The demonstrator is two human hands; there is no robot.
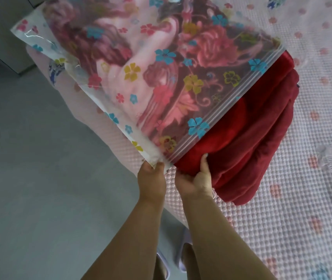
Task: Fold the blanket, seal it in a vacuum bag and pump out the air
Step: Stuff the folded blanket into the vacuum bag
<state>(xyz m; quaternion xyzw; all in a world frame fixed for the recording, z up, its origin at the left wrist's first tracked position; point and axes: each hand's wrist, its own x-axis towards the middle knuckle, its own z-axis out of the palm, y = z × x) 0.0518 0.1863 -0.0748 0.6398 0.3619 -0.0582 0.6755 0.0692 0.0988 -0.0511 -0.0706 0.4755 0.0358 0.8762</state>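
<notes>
Bag and blanket cut off at the far edge, grips part hidden

The bag (141, 63) runs out of the top edge, so its far end is unseen, and the blanket (248, 138) inside shows only as a soft, milky pattern through the plastic. The left hand (151, 176) pinches the bag's near corner, its fingertips covered by the plastic. The right hand (195, 178) holds the red fold, its fingers tucked beneath. The bed (282, 219) is cut off right and near. Between the forearms, blurred slippers (183, 249) show only in part.
</notes>
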